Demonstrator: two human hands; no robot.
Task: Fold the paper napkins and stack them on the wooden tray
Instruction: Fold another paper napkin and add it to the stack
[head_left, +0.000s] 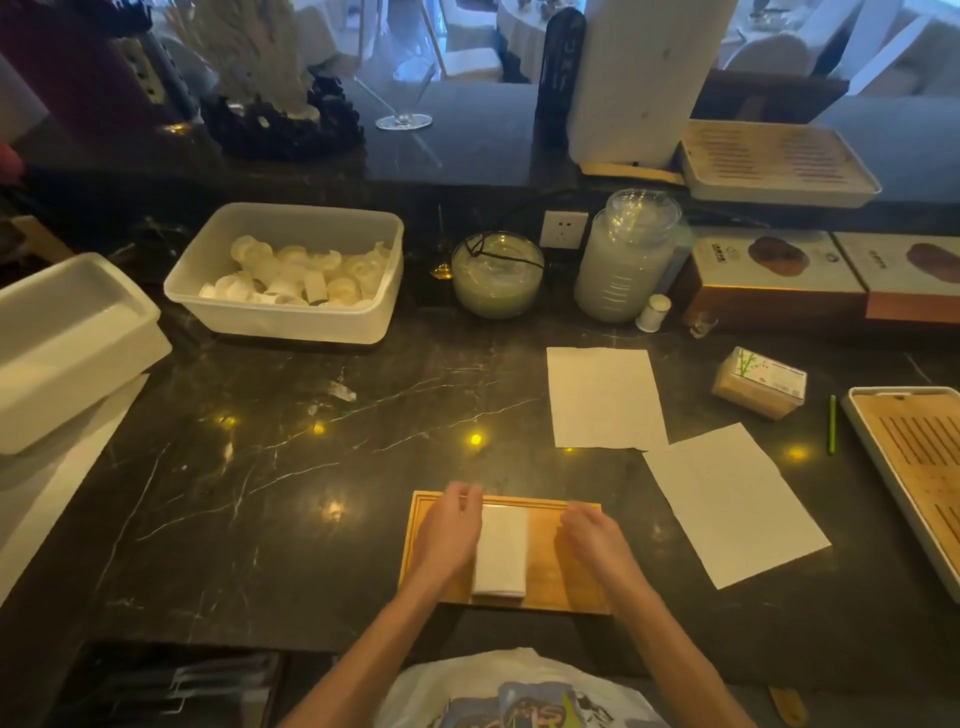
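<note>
Head view: a folded napkin (500, 557) lies on the wooden tray (571, 582).
The left hand (449, 535) rests at its left edge, fingers loosely curled; the right hand (592, 535) hovers just beside, fingers curled, holding nothing. Two flat napkins (605, 397) (735, 501) lie on the dark counter (285, 467) to the right.

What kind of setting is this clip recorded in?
Likely a restaurant service counter: a wine glass on the dark marble counter, covered dining tables behind, and folded napkins on a wooden tray.
</note>
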